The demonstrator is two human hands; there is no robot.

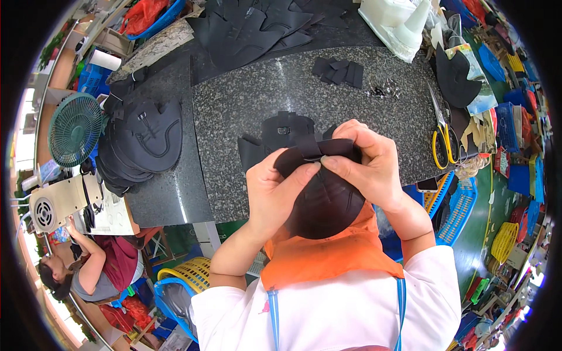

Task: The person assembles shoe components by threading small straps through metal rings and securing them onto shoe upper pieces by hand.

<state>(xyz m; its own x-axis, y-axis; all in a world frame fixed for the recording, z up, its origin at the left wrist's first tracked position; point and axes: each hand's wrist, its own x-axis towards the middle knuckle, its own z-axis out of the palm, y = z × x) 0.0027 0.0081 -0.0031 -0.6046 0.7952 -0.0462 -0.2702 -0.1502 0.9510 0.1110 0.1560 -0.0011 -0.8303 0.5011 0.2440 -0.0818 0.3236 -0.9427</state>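
Observation:
My left hand (270, 186) and my right hand (370, 167) meet at the table's near edge, both closed on a black shoe-upper-like piece (328, 205). Its rounded, stitched lower part hangs over my orange apron (333, 254). Both thumbs press at its upper edge, where a short black strap (304, 146) crosses it. The fingertips behind the edge are partly hidden. Just beyond my hands, a black part with a small metal buckle (284, 130) lies on the granite tabletop (234, 99). Whether it joins the held piece, I cannot tell.
Stacked black pieces (146, 137) lie left, more cut pieces (246, 32) at the back. Small black strips (339, 72) sit near scattered metal bits (383, 90). Yellow-handled scissors (443, 137) lie right. Blue baskets (459, 210) stand below. Another person (96, 266) works at a machine left.

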